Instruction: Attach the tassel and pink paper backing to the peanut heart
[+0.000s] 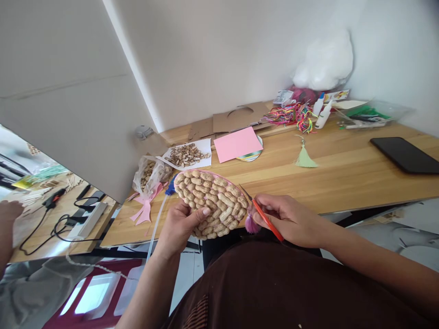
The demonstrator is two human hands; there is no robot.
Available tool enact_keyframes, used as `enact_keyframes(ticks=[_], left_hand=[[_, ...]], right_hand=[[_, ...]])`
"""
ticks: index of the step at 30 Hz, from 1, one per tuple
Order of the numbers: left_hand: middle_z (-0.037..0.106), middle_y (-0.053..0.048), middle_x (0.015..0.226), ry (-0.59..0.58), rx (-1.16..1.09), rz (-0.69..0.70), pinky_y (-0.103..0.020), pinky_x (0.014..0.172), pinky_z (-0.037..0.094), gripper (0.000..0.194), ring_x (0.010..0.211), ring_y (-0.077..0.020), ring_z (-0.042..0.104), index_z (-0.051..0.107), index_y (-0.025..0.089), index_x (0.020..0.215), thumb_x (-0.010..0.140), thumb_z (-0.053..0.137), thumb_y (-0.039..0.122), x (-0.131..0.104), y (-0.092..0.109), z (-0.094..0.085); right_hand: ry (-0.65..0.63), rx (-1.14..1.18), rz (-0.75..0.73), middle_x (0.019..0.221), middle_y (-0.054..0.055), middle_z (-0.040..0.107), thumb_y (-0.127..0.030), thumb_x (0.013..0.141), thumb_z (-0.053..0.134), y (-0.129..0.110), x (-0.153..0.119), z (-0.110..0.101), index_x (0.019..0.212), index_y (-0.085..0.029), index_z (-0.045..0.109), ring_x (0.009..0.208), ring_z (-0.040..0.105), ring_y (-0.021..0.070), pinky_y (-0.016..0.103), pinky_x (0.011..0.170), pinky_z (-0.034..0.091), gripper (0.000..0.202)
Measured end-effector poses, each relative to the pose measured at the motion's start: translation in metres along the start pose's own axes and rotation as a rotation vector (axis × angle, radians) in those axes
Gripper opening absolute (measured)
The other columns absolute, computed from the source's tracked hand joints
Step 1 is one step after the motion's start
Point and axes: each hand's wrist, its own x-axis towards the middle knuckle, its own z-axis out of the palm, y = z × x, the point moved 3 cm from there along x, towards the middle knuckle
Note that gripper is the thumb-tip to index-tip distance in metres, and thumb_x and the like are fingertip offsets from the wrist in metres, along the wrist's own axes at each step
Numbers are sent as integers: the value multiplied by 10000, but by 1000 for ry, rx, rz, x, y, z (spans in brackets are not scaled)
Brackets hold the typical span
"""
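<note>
An oval piece covered in whole peanuts (212,201), edged in pink, is held up in front of me over the table's near edge. My left hand (180,226) grips its lower left side, thumb on the peanuts and the other fingers behind. In my right hand (283,217) are red-handled scissors (264,217), their blades pointing up and left beside the right end of the piece. A purple tassel (252,224) hangs at that end, next to my right fingers. Whether the scissor blades touch anything cannot be made out.
Peanut shell pieces (187,154) lie on white paper beside a bag of peanuts (149,173). Pink card (238,144), a green tassel (305,157), colourful threads (291,114), glue bottles (324,114) and a phone (406,154) lie on the table. Another person's hand (10,210) shows far left.
</note>
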Motion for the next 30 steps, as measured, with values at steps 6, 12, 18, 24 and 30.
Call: enact_keyframes(ticks=[6,12,18,24,30], left_hand=[[818,-103,1035,-23,-3,-18,-410,819,666,475,919,-302,791,740,160,1059,668,935,347,-1,-1,4],[819,-105,1007,-21,5,-21,-405,796,666,465,888,-300,791,746,153,1031,660,937,359,-3,2,7],[822,-101,991,-17,-1,-32,-403,791,666,453,871,-297,792,749,156,1018,660,938,358,-6,3,9],[822,-94,980,-19,-4,-21,-394,779,667,421,862,-288,792,751,160,1009,674,931,341,-6,4,11],[822,-103,1001,-38,-16,-35,-415,813,661,425,889,-299,790,754,152,1034,693,920,345,-5,0,10]], right_hand=[[12,-61,22,881,64,751,-460,960,632,1,0,-1,950,-196,701,764,660,179,274,672,491,274],[8,-96,34,866,57,759,-439,940,650,1,-1,-3,926,-198,720,728,658,176,268,630,471,251],[4,-101,31,857,52,763,-420,932,645,1,-3,-5,897,-201,721,728,663,179,270,631,467,235],[-1,-105,45,859,54,757,-429,955,608,2,-4,-4,885,-200,711,735,652,172,263,630,459,261],[-3,-104,28,797,31,717,-401,971,585,1,-6,-3,873,-196,697,675,590,149,261,606,432,253]])
